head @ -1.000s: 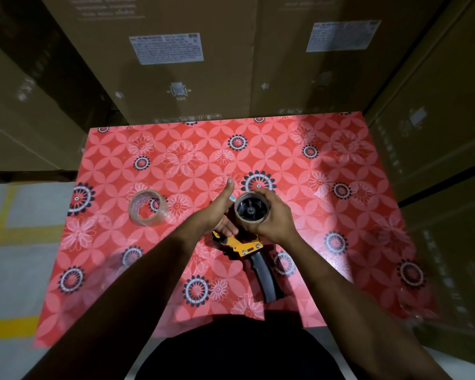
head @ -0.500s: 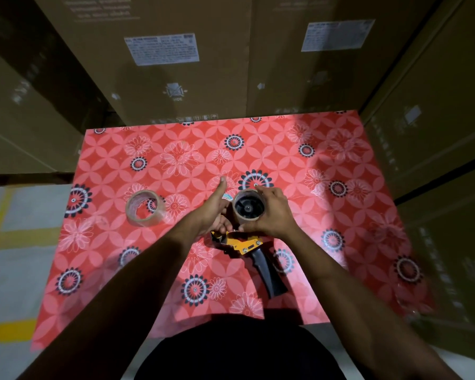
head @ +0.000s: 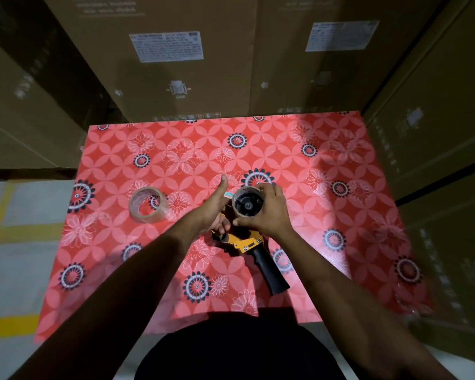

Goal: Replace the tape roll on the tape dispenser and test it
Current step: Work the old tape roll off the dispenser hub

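At the middle of the red flowered worktop (head: 313,215) lies the dispenser (head: 247,242), black handle pointing to 5 o'clock. The right hand (head: 269,212) grasps the roll (head: 248,202) sitting on its hub. The left hand (head: 217,209), thumb raised toward 12, curls its fingers round the dispenser's front. A second roll (head: 148,204) rests at 9 o'clock, apart from both hands

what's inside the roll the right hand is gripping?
Inside the roll in the right hand sits a black finned hub of the dispenser. How the hub joins the yellow frame underneath is hidden by the roll and both hands; the left hand covers the front end.
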Action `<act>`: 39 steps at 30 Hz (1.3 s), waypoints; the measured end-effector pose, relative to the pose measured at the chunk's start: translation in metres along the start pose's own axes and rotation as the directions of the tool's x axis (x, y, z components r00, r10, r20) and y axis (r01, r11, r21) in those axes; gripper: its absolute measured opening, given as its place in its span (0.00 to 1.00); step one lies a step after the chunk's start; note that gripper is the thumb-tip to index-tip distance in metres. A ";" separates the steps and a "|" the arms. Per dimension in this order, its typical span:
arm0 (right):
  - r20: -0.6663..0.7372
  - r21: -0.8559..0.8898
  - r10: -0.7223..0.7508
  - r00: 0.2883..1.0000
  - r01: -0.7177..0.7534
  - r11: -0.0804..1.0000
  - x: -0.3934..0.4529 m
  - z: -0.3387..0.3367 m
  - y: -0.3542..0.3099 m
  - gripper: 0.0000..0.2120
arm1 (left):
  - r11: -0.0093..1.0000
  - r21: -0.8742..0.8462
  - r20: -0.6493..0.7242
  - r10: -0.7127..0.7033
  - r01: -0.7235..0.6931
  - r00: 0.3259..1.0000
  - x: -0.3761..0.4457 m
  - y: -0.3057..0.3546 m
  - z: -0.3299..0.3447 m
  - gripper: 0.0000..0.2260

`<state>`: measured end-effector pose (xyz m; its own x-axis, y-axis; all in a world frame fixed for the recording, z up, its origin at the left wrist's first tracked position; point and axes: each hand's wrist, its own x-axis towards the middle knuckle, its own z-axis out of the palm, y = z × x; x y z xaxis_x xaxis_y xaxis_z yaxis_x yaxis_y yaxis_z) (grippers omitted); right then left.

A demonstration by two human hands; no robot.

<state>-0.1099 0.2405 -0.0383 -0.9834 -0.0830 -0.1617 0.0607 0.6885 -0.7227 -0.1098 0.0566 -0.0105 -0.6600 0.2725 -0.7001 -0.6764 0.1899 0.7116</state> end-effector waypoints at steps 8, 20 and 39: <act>0.082 -0.003 -0.074 0.994 0.074 0.997 0.000 0.007 -0.010 0.45 | 0.997 -0.025 -0.050 -0.072 0.071 0.996 -0.022 0.001 -0.008 0.49; -0.045 -0.018 -0.004 0.999 0.003 1.000 -0.020 0.021 -0.009 0.43 | 0.992 -0.031 -0.048 -0.121 0.120 0.991 -0.017 0.002 -0.007 0.45; 0.045 -0.029 -0.029 0.999 0.030 0.999 -0.009 0.008 -0.016 0.46 | 0.989 0.038 -0.125 -0.135 0.140 0.983 -0.017 0.000 -0.002 0.53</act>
<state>-0.1005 0.2244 -0.0309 -0.9760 -0.1351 -0.1710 0.0261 0.7065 -0.7072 -0.0985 0.0503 0.0013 -0.5986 0.1240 -0.7914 -0.7495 0.2618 0.6080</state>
